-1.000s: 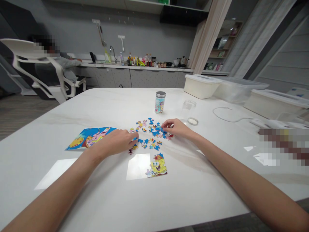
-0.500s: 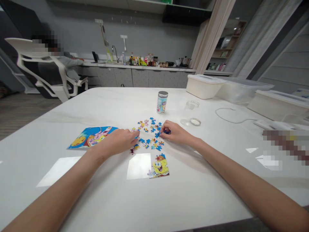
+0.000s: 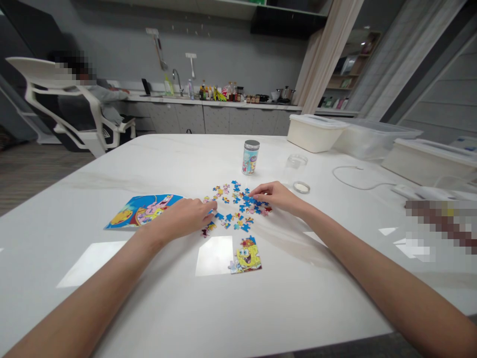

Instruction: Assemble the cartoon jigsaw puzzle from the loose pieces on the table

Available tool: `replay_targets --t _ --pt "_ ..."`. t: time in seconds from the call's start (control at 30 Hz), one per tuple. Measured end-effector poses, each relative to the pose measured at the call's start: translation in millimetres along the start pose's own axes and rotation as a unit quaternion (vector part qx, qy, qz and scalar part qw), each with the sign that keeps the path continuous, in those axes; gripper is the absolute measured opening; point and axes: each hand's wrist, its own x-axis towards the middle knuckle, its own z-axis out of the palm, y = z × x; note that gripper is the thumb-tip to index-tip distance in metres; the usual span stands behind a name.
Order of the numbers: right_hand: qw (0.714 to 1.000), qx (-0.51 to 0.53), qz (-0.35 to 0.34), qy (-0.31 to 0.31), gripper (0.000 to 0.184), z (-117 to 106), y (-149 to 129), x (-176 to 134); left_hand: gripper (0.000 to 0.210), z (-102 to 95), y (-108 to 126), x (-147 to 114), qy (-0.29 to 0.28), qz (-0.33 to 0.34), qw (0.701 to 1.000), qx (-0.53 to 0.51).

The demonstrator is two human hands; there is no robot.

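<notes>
Loose jigsaw puzzle pieces (image 3: 235, 217), mostly blue, yellow and pink, lie in a scattered pile in the middle of the white table. At the pile's left edge rests my left hand (image 3: 188, 217), its fingers bent and its thumb a little apart; a bit of blue shows by the fingertips. My right hand (image 3: 278, 196) reaches over the pile's right side, fingers stretched and touching blue pieces, thumb apart. Nearer to me lies a joined puzzle section (image 3: 246, 256) showing a yellow cartoon face. A picture sheet (image 3: 139, 211) lies left of the pile, partly covered by my left hand.
Behind the pile stands a printed can (image 3: 250, 158) with a silver lid. To its right are a clear jar (image 3: 296, 169) and a round lid (image 3: 301, 187). Storage boxes (image 3: 316, 133) and a white cable (image 3: 348, 184) are at the right. Another person sits in a white chair (image 3: 99, 117) far left.
My right hand has moved slightly away from me and to the right, its fingers opening out; red and pink pieces under it now show. My left hand has stayed nearly still.
</notes>
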Motion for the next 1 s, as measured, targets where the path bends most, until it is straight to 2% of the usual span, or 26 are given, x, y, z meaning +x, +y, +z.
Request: replay_targets --t 0.17,0.3,0.37,0.43,0.5,0.57,0.63,0.73,0.8,0.87,1.0 --pt "0.995 0.073 0.038 -0.063 0.023 3.5 -2.4 -3.3 0.028 4.7 -0.9 0.5 0.002 0.000 1.000 -0.014" --pt "0.990 0.126 0.030 -0.062 0.019 5.4 -6.3 -4.4 0.030 6.6 -3.7 1.7 0.016 -0.002 0.999 -0.031" --pt "0.988 0.140 0.033 -0.063 0.018 5.5 -9.1 -5.5 0.025 2.9 -6.1 0.7 0.036 -0.010 0.996 -0.077" --pt "0.986 0.146 0.040 -0.072 0.019 5.3 -11.8 -7.2 0.020 -3.9 -9.1 -2.7 0.043 -0.006 0.984 -0.173" --pt "0.984 0.149 0.040 -0.084 0.021 5.4 -14.1 -9.1 0.034 -11.3 -13.8 -8.2 0.001 0.029 0.956 -0.293" --pt "0.984 0.148 0.033 -0.097 0.024 6.1 -15.8 -10.5 0.049 -16.1 -21.1 -15.2 -0.074 0.074 0.921 -0.376" --pt "0.984 0.144 0.028 -0.105 0.026 7.4 -16.9 -11.5 0.064 -17.0 -30.9 -22.0 -0.144 0.107 0.902 -0.393" --pt "0.983 0.139 0.029 -0.119 0.028 10.8 -18.5 -12.6 0.079 -13.2 -44.9 -28.9 -0.269 0.143 0.882 -0.359" --pt "0.981 0.143 0.022 -0.128 0.029 13.7 -20.0 -13.7 0.084 -10.5 -48.4 -30.1 -0.309 0.154 0.860 -0.376" --pt "0.978 0.154 0.010 -0.142 0.030 17.0 -22.1 -15.3 0.086 -9.2 -44.9 -28.2 -0.271 0.141 0.847 -0.435" --pt "0.970 0.157 -0.014 -0.187 0.027 23.2 -27.1 -18.2 0.083 -8.5 -24.4 -16.5 -0.036 0.092 0.829 -0.550"
